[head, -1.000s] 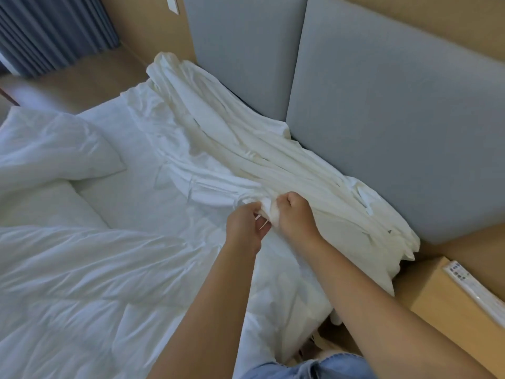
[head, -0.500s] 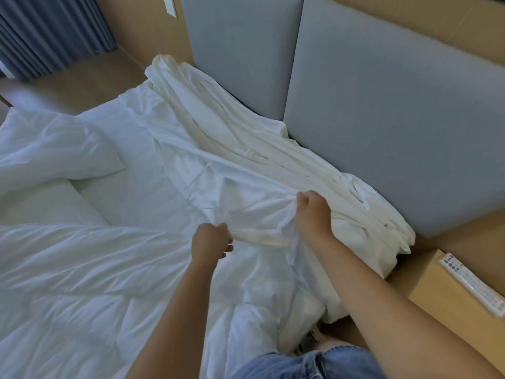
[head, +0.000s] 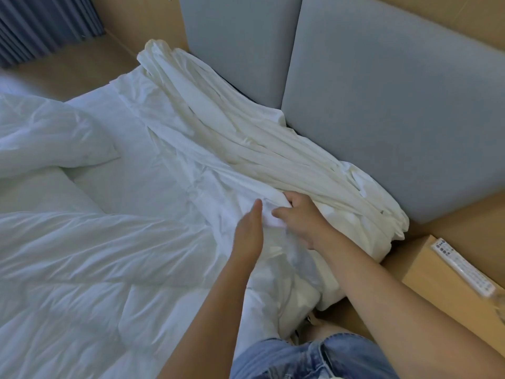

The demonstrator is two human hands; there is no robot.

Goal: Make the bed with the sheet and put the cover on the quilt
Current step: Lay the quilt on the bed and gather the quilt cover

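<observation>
A cream-white duvet cover (head: 246,140) lies bunched in long folds along the headboard. Its nearer edge spreads over the white sheet (head: 142,170) on the mattress. The puffy white quilt (head: 82,258) is heaped at the left and front. My right hand (head: 300,218) grips a fold of the cover near the bed's near corner, fingers curled into the cloth. My left hand (head: 247,236) lies just left of it, fingers straight and flat against the same fabric.
Two grey padded headboard panels (head: 382,110) back the bed. A wooden bedside cabinet (head: 426,280) at the right carries a white remote control (head: 461,266). A pillow (head: 49,138) lies at the left. Blue curtains (head: 41,23) hang at the top left above the wooden floor.
My left hand let go of the cloth, straightened its fingers and moved right, back beside my right hand. My right hand kept its grip and shifted slightly left.
</observation>
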